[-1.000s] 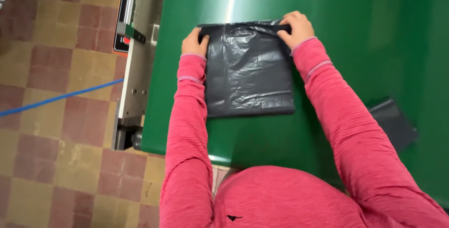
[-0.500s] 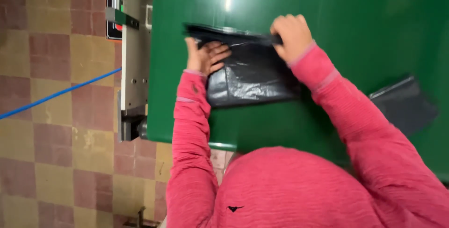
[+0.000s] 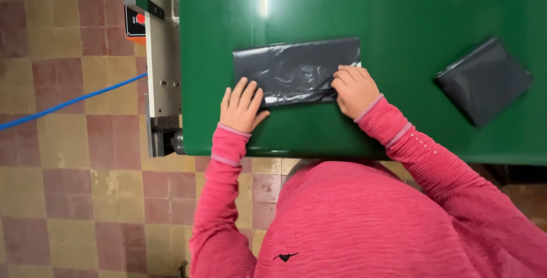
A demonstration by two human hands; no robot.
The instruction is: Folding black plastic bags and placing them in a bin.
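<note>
The folded black bag lies flat near the surface's near edge, long axis running left to right. My left hand presses its near-left corner, fingers spread; my right hand, fingers curled together, holds its near-right corner down.

Folded bag on table; 2nd bag far right.

checkered tile floor, glossy green table.
</note>
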